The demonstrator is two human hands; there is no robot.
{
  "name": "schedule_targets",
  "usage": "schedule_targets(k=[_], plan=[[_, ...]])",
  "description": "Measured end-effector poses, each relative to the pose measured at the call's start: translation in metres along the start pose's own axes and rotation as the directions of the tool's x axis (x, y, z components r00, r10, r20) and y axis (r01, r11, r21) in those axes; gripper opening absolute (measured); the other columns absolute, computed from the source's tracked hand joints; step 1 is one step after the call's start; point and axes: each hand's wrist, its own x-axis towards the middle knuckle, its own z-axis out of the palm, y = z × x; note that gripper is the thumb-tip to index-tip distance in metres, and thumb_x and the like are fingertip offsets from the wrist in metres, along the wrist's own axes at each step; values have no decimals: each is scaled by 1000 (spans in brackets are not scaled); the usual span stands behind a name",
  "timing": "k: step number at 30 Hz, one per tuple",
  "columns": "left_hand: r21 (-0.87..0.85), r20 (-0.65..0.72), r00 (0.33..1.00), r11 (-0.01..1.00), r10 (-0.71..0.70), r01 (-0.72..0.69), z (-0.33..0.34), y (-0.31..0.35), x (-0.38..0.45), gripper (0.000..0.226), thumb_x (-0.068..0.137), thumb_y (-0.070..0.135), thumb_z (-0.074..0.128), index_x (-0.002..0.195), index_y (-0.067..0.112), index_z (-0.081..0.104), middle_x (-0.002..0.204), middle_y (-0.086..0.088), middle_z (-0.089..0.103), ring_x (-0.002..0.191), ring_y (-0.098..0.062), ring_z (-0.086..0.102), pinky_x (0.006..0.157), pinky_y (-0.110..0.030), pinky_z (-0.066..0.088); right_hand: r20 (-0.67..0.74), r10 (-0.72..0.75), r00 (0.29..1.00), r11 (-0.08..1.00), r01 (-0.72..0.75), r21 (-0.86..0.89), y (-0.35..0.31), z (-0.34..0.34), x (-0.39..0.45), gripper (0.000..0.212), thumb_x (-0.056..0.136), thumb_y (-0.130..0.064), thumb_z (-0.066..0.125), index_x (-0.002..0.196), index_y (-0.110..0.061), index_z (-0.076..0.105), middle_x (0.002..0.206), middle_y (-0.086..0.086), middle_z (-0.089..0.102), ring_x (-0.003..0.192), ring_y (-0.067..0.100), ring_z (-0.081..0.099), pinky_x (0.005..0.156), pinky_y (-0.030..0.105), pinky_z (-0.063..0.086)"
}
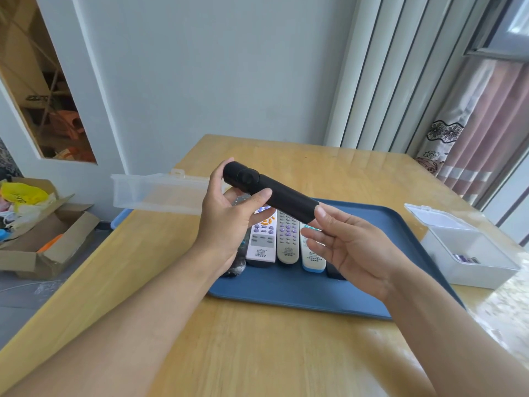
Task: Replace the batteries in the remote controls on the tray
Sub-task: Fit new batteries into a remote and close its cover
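Black remote [274, 191] is a slim, smooth stick with a round button pad near its far end, held up above the blue tray [300, 290]. Left hand [229, 216] has its fingers curled round the pad end, thumb across the front; right hand [343, 245] pinches the near end. Below the fingers, three light remotes [287, 242] lie side by side on the tray, plus dark ones partly hidden. Two clear plastic boxes [469, 253] sit on the tabletop [257, 353].

I count one black remote [274, 193] held up, three light remotes [287, 239] on one blue tray [300, 293] — two clear plastic boxes, one at nine o'clock [154, 193], one at three [469, 253].
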Motion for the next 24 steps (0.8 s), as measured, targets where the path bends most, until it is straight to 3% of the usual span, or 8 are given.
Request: schedule_targets(k=[8, 13, 17, 21, 24], plan=[[21, 10, 1000, 1000, 22, -22, 0, 0, 0, 72, 85, -10, 72, 143, 25, 45, 94, -1, 74, 95, -18, 73, 79, -42, 62, -9, -8, 1000, 999, 7, -36, 1, -3, 1, 46, 84, -24, 72, 126, -9, 68, 102, 9, 66, 91, 18, 70, 74, 23, 59], [39, 3, 1000, 999, 21, -21, 0, -1, -2, 71, 86, -9, 72, 142, 25, 46, 100, -7, 72, 100, -23, 73, 82, -47, 62, -48, -16, 999, 1000, 15, -23, 1, -3, 2, 42, 81, -22, 72, 121, -6, 69, 87, 5, 68, 82, 16, 73, 72, 22, 60], [57, -4, 1000, 998, 27, -27, 1, -1, -4, 71, 87, -10, 70, 143, 26, 45, 95, -4, 72, 99, -21, 73, 80, -43, 62, -43, -5, 999, 1000, 4, -31, 5, -1, 3, 42, 82, -23, 72, 121, -6, 70, 105, 12, 68, 94, 20, 73, 77, 24, 60], [95, 13, 1000, 995, 24, -25, 3, -1, -7, 70, 87, -9, 71, 141, 27, 46, 99, -8, 71, 96, -20, 73, 78, -39, 62, 34, -1, 999, 1000, 2, -11, 0, 0, 0, 25, 87, -19, 69, 108, -6, 68, 87, 6, 65, 84, 24, 71, 77, 27, 60], [194, 176, 984, 980, 11, -45, 6, -2, -14, 71, 84, -7, 75, 139, 29, 48, 101, -12, 74, 95, -26, 73, 83, -39, 61, 194, 102, 976, 993, -89, -78, -3, 7, -7, 37, 96, -33, 60, 121, -7, 67, 97, 8, 67, 71, 20, 60, 58, 23, 52]])
